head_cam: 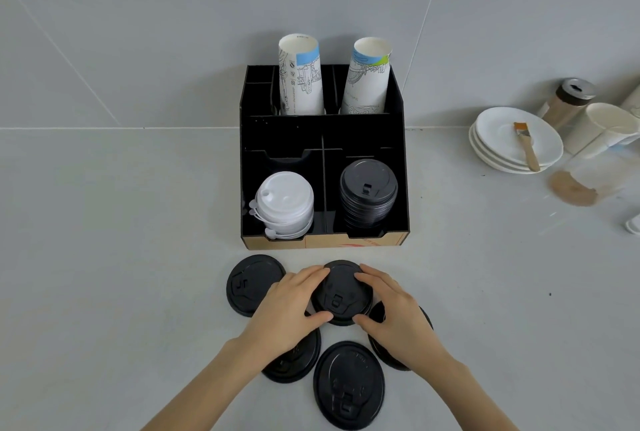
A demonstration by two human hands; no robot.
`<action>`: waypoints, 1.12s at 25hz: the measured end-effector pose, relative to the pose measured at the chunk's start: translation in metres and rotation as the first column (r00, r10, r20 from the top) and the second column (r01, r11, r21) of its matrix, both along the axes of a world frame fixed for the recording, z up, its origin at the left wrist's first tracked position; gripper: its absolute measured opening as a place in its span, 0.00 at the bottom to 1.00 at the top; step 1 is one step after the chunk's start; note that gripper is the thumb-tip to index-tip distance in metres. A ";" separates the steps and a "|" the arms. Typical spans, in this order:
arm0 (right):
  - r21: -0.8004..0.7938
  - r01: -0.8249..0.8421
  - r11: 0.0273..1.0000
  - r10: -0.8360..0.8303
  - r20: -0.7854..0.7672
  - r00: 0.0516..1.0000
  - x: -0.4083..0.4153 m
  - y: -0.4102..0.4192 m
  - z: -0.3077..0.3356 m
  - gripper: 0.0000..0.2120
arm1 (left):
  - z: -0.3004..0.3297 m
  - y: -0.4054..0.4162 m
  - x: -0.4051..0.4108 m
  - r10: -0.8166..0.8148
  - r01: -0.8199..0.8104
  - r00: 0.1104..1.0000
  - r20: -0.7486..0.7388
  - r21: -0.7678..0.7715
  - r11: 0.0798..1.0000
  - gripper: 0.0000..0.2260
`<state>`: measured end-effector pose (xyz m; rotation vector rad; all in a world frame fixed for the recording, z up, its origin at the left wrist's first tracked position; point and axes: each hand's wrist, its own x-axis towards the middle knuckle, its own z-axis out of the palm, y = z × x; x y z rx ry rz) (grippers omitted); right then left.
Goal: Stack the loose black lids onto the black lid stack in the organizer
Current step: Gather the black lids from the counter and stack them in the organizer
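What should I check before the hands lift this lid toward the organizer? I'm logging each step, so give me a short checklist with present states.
1. Both hands on the centre lid: ok; left hand and right hand hold it by opposite edges.
2. Only one lid picked up: cannot tell; its underside is hidden.
3. Black lid stack in the organizer open from above: ok, in the front right compartment.
4. Right target: ok; the white lid stack stands in the front left compartment.
5. Other loose lids: not ok; four remain, such as the near lid.
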<state>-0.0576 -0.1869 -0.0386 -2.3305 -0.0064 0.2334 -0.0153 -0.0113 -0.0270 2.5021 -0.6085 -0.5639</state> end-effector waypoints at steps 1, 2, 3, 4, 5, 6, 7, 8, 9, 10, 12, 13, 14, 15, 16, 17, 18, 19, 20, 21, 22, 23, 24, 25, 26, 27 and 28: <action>0.011 0.003 1.000 -0.004 0.012 1.000 0.000 -0.001 0.001 0.26 | 0.002 0.000 0.000 0.010 -0.009 1.000 0.017 -0.019 1.000 0.28; 0.020 0.006 1.000 -0.006 0.022 1.000 0.000 -0.002 0.002 0.26 | 0.004 -0.001 -0.001 0.017 -0.016 0.999 0.032 -0.033 0.999 0.28; 0.031 0.011 0.999 -0.012 0.035 0.999 0.000 -0.003 0.003 0.26 | 0.006 -0.001 -0.001 0.023 -0.021 0.998 0.050 -0.050 0.999 0.28; 0.047 0.018 0.999 -0.021 0.048 0.999 0.000 -0.003 0.006 0.25 | 0.008 -0.001 -0.001 0.031 -0.026 0.997 0.067 -0.070 0.997 0.27; 0.066 0.028 0.997 -0.032 0.061 0.998 0.000 -0.003 0.008 0.25 | 0.010 -0.001 -0.001 0.037 -0.030 0.996 0.083 -0.089 0.996 0.27; 0.086 0.038 0.996 -0.044 0.074 0.996 0.000 -0.004 0.011 0.25 | 0.013 -0.001 -0.001 0.046 -0.035 0.994 0.100 -0.108 0.994 0.27; 0.108 0.047 0.993 -0.057 0.084 0.995 0.000 -0.004 0.014 0.24 | 0.015 -0.001 -0.001 0.056 -0.042 0.992 0.113 -0.124 0.991 0.27; 0.128 0.053 0.990 -0.066 0.094 0.993 -0.001 -0.004 0.019 0.24 | 0.018 -0.002 -0.001 0.067 -0.049 0.990 0.124 -0.142 0.989 0.27; 0.144 0.056 0.988 -0.071 0.104 0.992 0.000 -0.005 0.023 0.24 | 0.021 -0.002 -0.001 0.079 -0.056 0.988 0.136 -0.163 0.985 0.27; 0.154 0.054 0.987 -0.073 0.116 0.991 0.000 -0.005 0.027 0.24 | 0.023 -0.003 -0.001 0.089 -0.061 0.985 0.150 -0.185 0.981 0.27; 0.160 0.055 0.986 -0.078 0.140 0.987 0.002 -0.006 0.033 0.23 | 0.028 -0.004 0.000 0.114 -0.074 0.979 0.171 -0.228 0.971 0.27; 0.161 0.061 0.985 -0.086 0.150 0.985 0.003 -0.007 0.036 0.23 | 0.029 -0.005 0.001 0.128 -0.082 0.976 0.179 -0.244 0.966 0.27; 0.165 0.067 0.984 -0.094 0.157 0.983 0.004 -0.007 0.038 0.23 | 0.032 -0.006 0.002 0.140 -0.090 0.973 0.185 -0.255 0.963 0.27; 0.172 0.071 0.983 -0.099 0.163 0.982 0.005 -0.008 0.041 0.23 | 0.033 -0.007 0.003 0.149 -0.097 0.970 0.191 -0.259 0.961 0.27; 0.177 0.070 0.982 -0.100 0.170 0.980 0.006 -0.009 0.044 0.23 | 0.036 -0.008 0.004 0.154 -0.100 0.968 0.198 -0.260 0.961 0.27; 0.178 0.067 0.982 -0.100 0.182 0.978 0.008 -0.010 0.047 0.23 | 0.039 -0.009 0.007 0.157 -0.101 0.966 0.205 -0.262 0.960 0.27; 0.178 0.067 0.982 -0.102 0.200 0.974 0.010 -0.012 0.051 0.23 | 0.042 -0.011 0.010 0.159 -0.098 0.964 0.215 -0.267 0.959 0.27; 0.177 0.072 0.982 -0.110 0.219 0.969 0.013 -0.014 0.055 0.23 | 0.046 -0.013 0.013 0.161 -0.096 0.961 0.225 -0.272 0.957 0.27; 0.177 0.080 0.981 -0.122 0.238 0.964 0.016 -0.016 0.059 0.23 | 0.050 -0.016 0.017 0.161 -0.093 0.958 0.238 -0.276 0.957 0.27; 0.177 0.088 0.980 -0.132 0.254 0.958 0.021 -0.018 0.063 0.23 | 0.054 -0.019 0.023 0.162 -0.090 0.955 0.249 -0.276 0.957 0.27; 0.177 0.091 0.980 -0.137 0.264 0.955 0.025 -0.020 0.067 0.22 | 0.058 -0.022 0.028 0.160 -0.087 0.953 0.259 -0.275 0.958 0.27; 0.174 0.092 0.980 -0.138 0.269 0.953 0.030 -0.023 0.070 0.22 | 0.061 -0.026 0.034 0.159 -0.086 0.952 0.262 -0.271 0.959 0.27; 0.166 0.093 0.982 -0.137 0.273 0.952 0.036 -0.026 0.072 0.22 | 0.063 -0.030 0.039 0.157 -0.084 0.952 0.263 -0.269 0.960 0.27; 0.154 0.094 0.984 -0.135 0.278 0.951 0.041 -0.029 0.074 0.22 | 0.065 -0.034 0.045 0.153 -0.081 0.952 0.265 -0.265 0.961 0.27; 0.139 0.094 0.986 -0.130 0.283 0.950 0.047 -0.032 0.076 0.22 | 0.066 -0.037 0.051 0.149 -0.078 0.952 0.267 -0.259 0.963 0.27; 0.119 0.093 0.989 -0.124 0.286 0.950 0.053 -0.035 0.076 0.22 | 0.067 -0.041 0.056 0.148 -0.079 0.952 0.267 -0.253 0.964 0.27; 0.093 0.092 0.991 -0.115 0.288 0.951 0.059 -0.038 0.077 0.22 | 0.067 -0.044 0.061 0.149 -0.082 0.953 0.265 -0.249 0.965 0.26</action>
